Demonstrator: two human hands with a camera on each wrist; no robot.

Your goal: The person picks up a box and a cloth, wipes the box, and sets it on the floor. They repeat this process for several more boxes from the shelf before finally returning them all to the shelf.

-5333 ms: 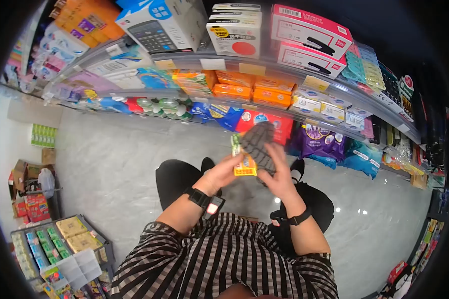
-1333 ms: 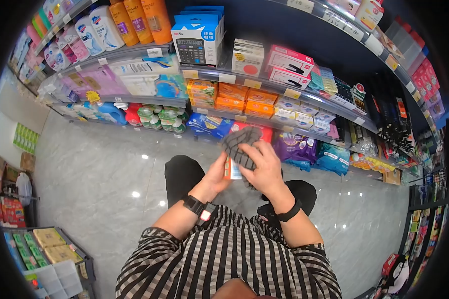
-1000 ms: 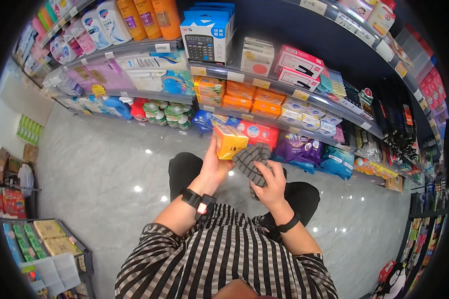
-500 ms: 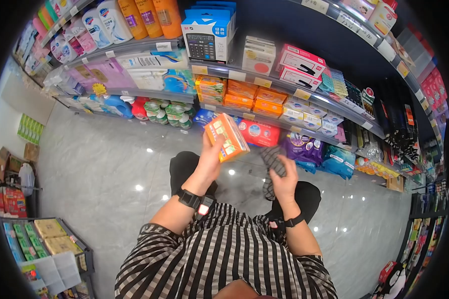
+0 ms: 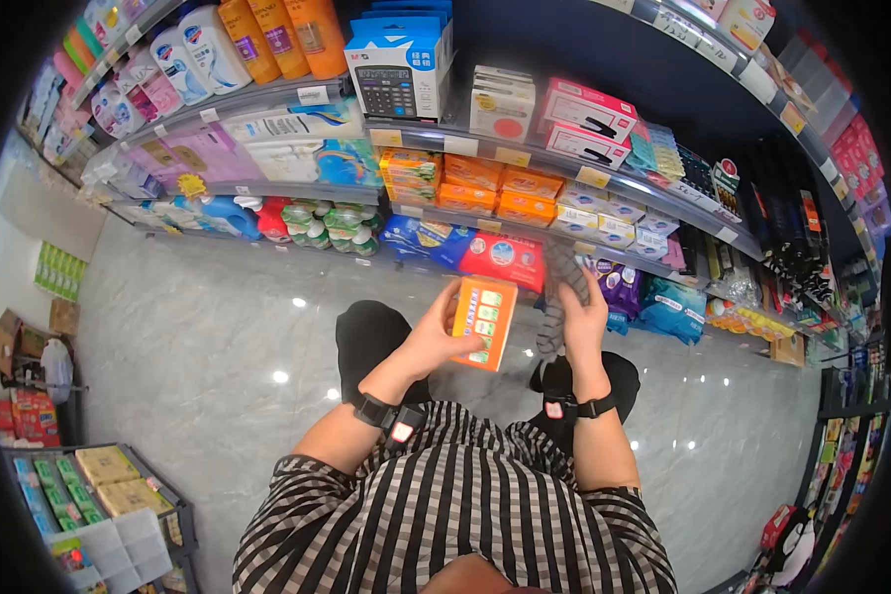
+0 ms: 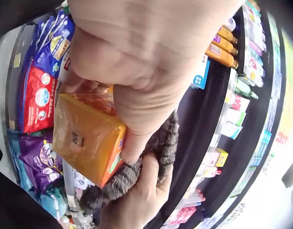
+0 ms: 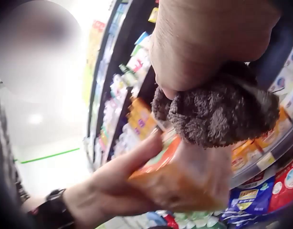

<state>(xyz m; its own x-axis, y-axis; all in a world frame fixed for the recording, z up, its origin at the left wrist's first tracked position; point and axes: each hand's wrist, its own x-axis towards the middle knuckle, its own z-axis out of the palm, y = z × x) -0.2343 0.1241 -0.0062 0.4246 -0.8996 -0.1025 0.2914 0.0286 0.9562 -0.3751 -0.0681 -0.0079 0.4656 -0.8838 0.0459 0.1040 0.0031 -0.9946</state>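
An orange wrapped soap pack (image 5: 485,325) is gripped in my left hand (image 5: 434,335), its labelled broad side tilted up and the thumb across it. In the left wrist view, clear film covers the yellow end of the soap pack (image 6: 84,138). To the right, my right hand (image 5: 584,319) holds a dark grey checked cloth (image 5: 561,269), bunched and hanging beside the pack. The right wrist view shows the fluffy cloth (image 7: 218,117) close over the pack's film-covered side, below the right hand (image 7: 204,43). Part of that hand's fingers is hidden by the cloth.
Ahead runs a shelf edge (image 5: 445,142) with a calculator box (image 5: 398,84) above and orange soap packs (image 5: 465,198) below. Red (image 5: 503,259) and purple bags (image 5: 619,297) sit on the lowest shelf. A product rack (image 5: 158,475) stands at lower left on the grey floor (image 5: 218,327).
The cloth has come off the soap pack and moved right in my right hand. My left hand has turned the pack, swung it up-left, then brought it back toward the middle.
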